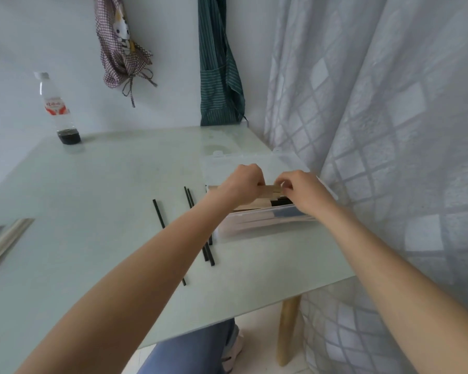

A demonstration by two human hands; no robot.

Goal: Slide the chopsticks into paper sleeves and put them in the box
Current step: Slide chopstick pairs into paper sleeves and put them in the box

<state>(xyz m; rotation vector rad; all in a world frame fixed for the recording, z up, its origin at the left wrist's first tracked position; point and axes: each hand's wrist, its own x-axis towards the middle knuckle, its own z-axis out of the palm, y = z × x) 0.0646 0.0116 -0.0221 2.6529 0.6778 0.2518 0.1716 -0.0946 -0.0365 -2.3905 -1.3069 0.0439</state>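
Chopsticks (189,197), black and bare, lie loose on the table (119,171) just left of the box (265,222); several are partly covered by the left forearm. One paper sleeve (270,190) is held over the open box between both hands. Left hand (242,182) has its fingers curled round the sleeve's left part; right hand (300,190) pinches its right end between thumb and fingertips. A dark end shows just below the right hand, likely chopstick tips, though I cannot tell whether they belong to the held sleeve or to one already packed.

Box: clear plastic, lid (227,163) folded back flat on the table behind it. Pale sleeves with dark ends are visible through the near wall, so some sets appear already packed.

Step in hand, as judged: placing a filled sleeve into the box, or seating the chopsticks fully first. Next move calls for lowering the sleeve level, parallel to those inside, then letting go with both hands. Loose chopsticks remain to be sleeved.

Spare sleeves (3,241) lie at the far left table edge, cut off by the frame. Count of loose chopsticks uncertain. Bottle (58,109) stands well apart at the back.
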